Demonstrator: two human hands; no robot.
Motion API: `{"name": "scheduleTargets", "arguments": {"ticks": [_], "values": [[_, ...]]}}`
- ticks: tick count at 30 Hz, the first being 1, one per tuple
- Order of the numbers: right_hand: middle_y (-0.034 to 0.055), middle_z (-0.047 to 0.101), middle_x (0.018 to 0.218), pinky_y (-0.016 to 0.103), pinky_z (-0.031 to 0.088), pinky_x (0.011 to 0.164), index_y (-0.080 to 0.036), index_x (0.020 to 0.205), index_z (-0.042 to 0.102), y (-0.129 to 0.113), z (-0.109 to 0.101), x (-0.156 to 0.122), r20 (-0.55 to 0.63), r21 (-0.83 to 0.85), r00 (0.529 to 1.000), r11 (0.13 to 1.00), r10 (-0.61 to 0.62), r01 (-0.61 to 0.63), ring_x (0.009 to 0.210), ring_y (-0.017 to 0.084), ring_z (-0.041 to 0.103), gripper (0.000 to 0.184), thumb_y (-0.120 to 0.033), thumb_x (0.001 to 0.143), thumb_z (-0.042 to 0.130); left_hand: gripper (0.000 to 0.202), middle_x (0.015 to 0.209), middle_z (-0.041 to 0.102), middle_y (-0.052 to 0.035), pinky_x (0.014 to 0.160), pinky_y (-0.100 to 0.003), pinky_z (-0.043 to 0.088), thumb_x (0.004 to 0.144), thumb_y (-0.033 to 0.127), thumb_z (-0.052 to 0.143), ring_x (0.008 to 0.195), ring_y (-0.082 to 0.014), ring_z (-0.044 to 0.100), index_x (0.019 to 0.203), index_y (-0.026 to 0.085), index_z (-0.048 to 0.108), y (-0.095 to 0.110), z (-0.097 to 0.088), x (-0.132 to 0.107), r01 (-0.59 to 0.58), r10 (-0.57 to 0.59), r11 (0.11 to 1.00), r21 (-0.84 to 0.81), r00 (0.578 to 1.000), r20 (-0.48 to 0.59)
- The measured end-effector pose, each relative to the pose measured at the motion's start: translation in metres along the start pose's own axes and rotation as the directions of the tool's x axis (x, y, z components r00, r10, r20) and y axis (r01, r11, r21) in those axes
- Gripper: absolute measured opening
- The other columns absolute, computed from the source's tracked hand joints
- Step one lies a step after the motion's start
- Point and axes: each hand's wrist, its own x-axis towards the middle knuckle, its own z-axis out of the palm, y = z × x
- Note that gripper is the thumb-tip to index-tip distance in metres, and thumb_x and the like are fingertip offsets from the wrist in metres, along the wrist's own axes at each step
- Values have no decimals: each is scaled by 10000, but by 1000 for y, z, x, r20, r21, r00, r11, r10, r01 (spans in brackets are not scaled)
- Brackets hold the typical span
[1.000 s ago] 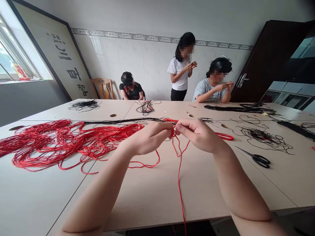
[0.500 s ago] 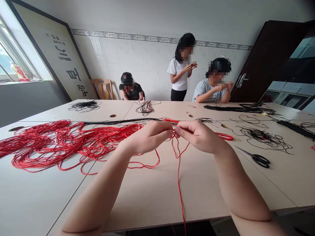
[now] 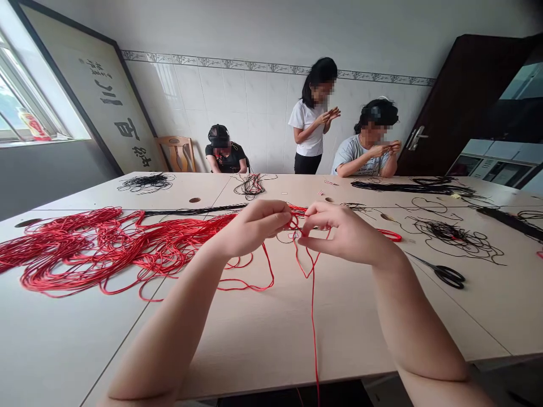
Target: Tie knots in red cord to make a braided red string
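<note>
My left hand (image 3: pixel 254 226) and my right hand (image 3: pixel 341 234) are raised close together above the pale table (image 3: pixel 263 328). Both pinch a thin red cord (image 3: pixel 313 294) between fingertips, with small loops of it between the two hands. One strand hangs straight down past the table's near edge. Another curls on the table under my left wrist. A large tangled pile of red cord (image 3: pixel 93 246) spreads to the left of my left hand.
Black scissors (image 3: pixel 443 273) lie right of my right hand. Black cord tangles (image 3: pixel 452 233) and a bundle (image 3: pixel 146 181) lie farther back. Three other people work at the far side, one standing. A wooden chair (image 3: pixel 177 152) and a framed panel stand at the back left.
Both hands have risen slightly. My right fingers have opened out a little around the cord, and the loops between the hands have shifted.
</note>
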Motion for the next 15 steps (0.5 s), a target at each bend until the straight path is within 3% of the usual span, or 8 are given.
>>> {"name": "scheduleTargets", "arguments": {"ticks": [4, 6, 9, 12, 15], "values": [[12, 541, 998, 266, 394, 769, -206, 720, 618, 5, -10, -6, -21, -64, 999, 998, 29, -30, 852, 137, 521, 142, -334, 778, 606, 238, 531, 272, 55, 476, -249, 181, 836, 155, 419, 487, -57, 242, 598, 158, 396, 0, -5, 0, 50, -57, 996, -75, 994, -96], [7, 555, 935, 255, 400, 702, -204, 701, 613, 12, -19, -12, -31, -112, 993, 987, 110, -113, 781, 127, 521, 149, -341, 760, 618, 252, 524, 260, 55, 478, -255, 172, 827, 148, 424, 482, -56, 228, 579, 159, 381, 1, -8, -1, 66, -79, 993, -100, 988, -131], [-10, 529, 667, 227, 332, 504, -189, 692, 596, 29, -30, -17, -132, -104, 949, 948, 287, -301, 542, 91, 443, 182, -359, 754, 615, 278, 519, 243, 52, 474, -261, 147, 817, 136, 421, 476, -53, 211, 553, 164, 338, 1, -12, -2, 87, -103, 990, -114, 985, -135], [-37, 477, 513, 209, 316, 438, -180, 766, 562, 41, -29, -9, -288, 180, 872, 916, 397, -358, 430, 75, 404, 239, -416, 770, 601, 284, 522, 234, 50, 464, -254, 130, 812, 132, 419, 477, -51, 198, 549, 164, 318, 0, -13, -2, 90, -101, 986, -141, 992, -75], [-29, 564, 568, 236, 464, 535, -198, 836, 484, 42, -14, 10, -337, 595, 849, 791, 408, -144, 497, 109, 549, 296, -446, 756, 623, 282, 520, 222, 53, 453, -239, 126, 805, 131, 420, 473, -46, 186, 548, 162, 311, -1, -11, -2, 67, -64, 974, -217, 998, 21]]}}
